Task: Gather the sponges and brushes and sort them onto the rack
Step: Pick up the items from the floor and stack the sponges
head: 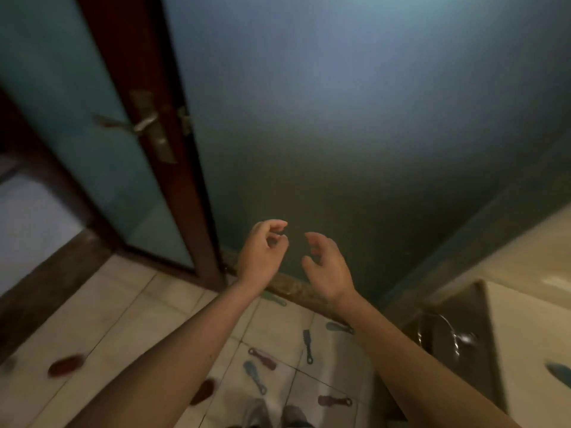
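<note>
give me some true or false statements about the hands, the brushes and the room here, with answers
1. The right hand grips a brush. False: its fingers are loosely curled round nothing, up in front of the blue wall.
2. Several brushes lie scattered on the tiled floor. True.
3. The door handle is to the left of both hands. True.
4. The left hand presses on the door. False: it is held in the air, apart from the door.
5. A metal tap curves over the sink at the right. True.
</note>
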### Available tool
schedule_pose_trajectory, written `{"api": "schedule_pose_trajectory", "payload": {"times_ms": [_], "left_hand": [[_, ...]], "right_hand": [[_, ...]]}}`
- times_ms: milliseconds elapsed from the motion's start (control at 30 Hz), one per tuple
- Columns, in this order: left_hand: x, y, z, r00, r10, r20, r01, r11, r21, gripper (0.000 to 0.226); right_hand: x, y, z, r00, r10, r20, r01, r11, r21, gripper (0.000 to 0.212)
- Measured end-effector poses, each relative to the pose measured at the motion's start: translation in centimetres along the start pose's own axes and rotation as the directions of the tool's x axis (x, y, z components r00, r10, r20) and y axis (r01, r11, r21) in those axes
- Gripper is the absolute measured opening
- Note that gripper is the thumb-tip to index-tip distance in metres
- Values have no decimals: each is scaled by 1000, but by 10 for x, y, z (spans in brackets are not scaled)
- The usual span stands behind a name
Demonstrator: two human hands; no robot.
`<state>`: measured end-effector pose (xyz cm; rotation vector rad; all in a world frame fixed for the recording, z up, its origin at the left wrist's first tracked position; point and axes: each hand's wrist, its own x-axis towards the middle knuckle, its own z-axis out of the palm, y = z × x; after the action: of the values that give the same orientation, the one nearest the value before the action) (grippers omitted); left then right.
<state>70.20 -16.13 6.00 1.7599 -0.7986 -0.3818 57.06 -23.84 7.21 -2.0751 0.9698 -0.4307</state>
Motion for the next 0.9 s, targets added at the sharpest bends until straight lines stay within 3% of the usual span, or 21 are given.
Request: {"api": "schedule_pose_trajectory", "payload": {"times_ms": [100,267,433,600,900], "left_hand": [[-16,-15,-37,984,-66,-163,68,998,6,28],[-63,-26,-87,897,-154,-415,176,984,16,27],[-127,-32,-117,743,-268,-614,326,945,-18,26],[-192,-41,-143,590,-349,-728,464,885,-48,24],[-274,-62,-215,348,-358,-866,603,793,-86,24]], "right_hand": [[8,-22,33,982,-96,160,93,995,28,51],[2,-51,80,903,-220,370,187,975,123,50],[-27,-72,121,781,-333,529,284,943,174,49],[-62,-93,157,644,-401,652,345,912,221,50],[-124,-158,237,399,-478,782,450,846,287,48]]}}
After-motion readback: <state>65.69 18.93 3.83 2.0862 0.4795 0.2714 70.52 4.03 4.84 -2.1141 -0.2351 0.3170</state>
